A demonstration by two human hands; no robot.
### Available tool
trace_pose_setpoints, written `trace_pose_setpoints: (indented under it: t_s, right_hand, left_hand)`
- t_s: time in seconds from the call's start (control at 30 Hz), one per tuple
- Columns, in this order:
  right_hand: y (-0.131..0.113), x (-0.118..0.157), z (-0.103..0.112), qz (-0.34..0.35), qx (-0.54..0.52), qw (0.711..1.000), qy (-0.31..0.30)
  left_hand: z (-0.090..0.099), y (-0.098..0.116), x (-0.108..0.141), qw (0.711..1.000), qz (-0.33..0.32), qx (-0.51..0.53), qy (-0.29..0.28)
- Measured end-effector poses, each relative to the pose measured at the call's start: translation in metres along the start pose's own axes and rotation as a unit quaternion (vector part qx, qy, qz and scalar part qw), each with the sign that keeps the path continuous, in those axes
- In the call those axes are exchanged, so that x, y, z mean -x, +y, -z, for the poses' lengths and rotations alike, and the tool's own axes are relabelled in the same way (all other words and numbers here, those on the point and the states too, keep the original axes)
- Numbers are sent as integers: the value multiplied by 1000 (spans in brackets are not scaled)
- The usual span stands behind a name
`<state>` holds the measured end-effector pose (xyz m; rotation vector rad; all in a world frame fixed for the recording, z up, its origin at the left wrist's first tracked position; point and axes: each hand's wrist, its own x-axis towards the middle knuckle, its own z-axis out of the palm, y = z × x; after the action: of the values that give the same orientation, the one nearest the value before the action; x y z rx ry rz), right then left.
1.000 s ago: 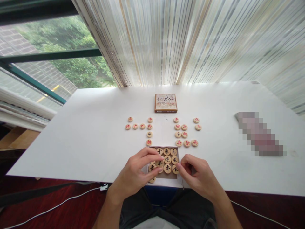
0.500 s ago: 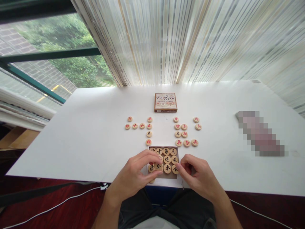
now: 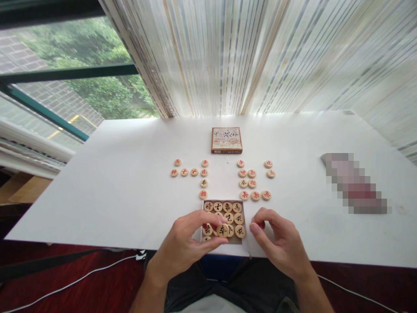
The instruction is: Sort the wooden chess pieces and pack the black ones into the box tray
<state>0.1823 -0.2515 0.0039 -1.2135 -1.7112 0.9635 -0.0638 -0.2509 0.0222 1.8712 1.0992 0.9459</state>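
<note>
Between the thumb and fingers of my left hand (image 3: 192,234) is a round wooden Chinese chess piece (image 3: 223,230) with a black character. It is held over an open box (image 3: 245,248), where several black-marked pieces lie in rows; my fingers cover some of them. Just right of the box is my right hand (image 3: 278,239), its fingers curled in with the thumb near them. Whatever those curled fingers may hold is hidden.
Red-marked pieces (image 3: 255,195) and two black-marked ones (image 3: 203,183) lie in two groups on the white table (image 3: 114,187) beyond the box. Farther back lies a printed lid (image 3: 226,139). A blurred object (image 3: 356,182) is at the right, a window at the left.
My left hand has moved slightly right and raised the chess piece off the spot where it was, uncovering pieces at the box's left. My right hand has drawn back a little to the right.
</note>
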Motion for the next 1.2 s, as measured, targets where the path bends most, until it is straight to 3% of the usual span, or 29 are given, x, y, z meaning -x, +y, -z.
trace_pose_setpoints:
  t_s: [0.23, 0.4, 0.57, 0.73, 1.0, 1.2]
  right_hand:
    - [-26, 4, -16, -8, -2, 999, -44]
    - [-29, 4, -25, -37, -38, 998, -43]
    - [-25, 5, -22, -51, -32, 998, -21]
    - [-29, 5, -23, -47, -14, 998, -47]
    - [-38, 2, -33, -74, 32, 987, -138]
    - [-40, 0, -40, -95, 89, 978, -165]
  left_hand:
    - [-11, 9, 1, 998, -54, 28, -23]
    - [-7, 10, 5, 997, -69, 16, -16]
    - [9, -3, 13, 997, -23, -78, 18]
    - [14, -14, 19, 987, 22, -160, -7]
    - [11, -12, 18, 981, 61, -175, -58]
    - [10, -13, 17, 982, 55, -166, -70]
